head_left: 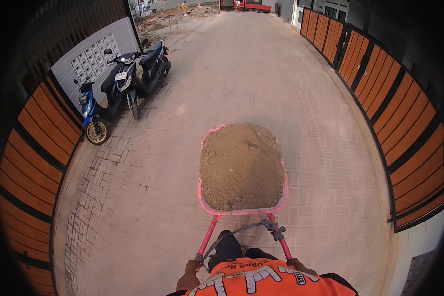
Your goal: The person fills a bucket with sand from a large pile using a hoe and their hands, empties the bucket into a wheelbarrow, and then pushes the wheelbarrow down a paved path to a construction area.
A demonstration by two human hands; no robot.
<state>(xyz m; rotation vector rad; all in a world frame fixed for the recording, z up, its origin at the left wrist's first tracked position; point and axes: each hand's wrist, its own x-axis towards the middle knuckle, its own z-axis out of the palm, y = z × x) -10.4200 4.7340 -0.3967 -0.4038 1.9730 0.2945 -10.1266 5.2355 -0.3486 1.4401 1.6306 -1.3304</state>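
Note:
A wheelbarrow with a pink-rimmed tray (200, 195) stands in front of me, heaped with brown sand (241, 167). Its two pink handles run back toward my body. My left hand (193, 269) is closed round the end of the left handle (209, 234). On the other side, my right hand (297, 265) grips the right handle (284, 246), its fingers partly hidden by my orange shirt. A grey cloth strap (246, 228) is knotted to the right handle and stretches across to the left one near my hand.
Brick paving (232, 64) runs ahead between slatted orange-brown gates (24, 172) on the left and similar gates (380, 74) on the right. Parked scooters (128, 74) line the left side. Far off are rubble (182, 17) and a red truck (254, 7).

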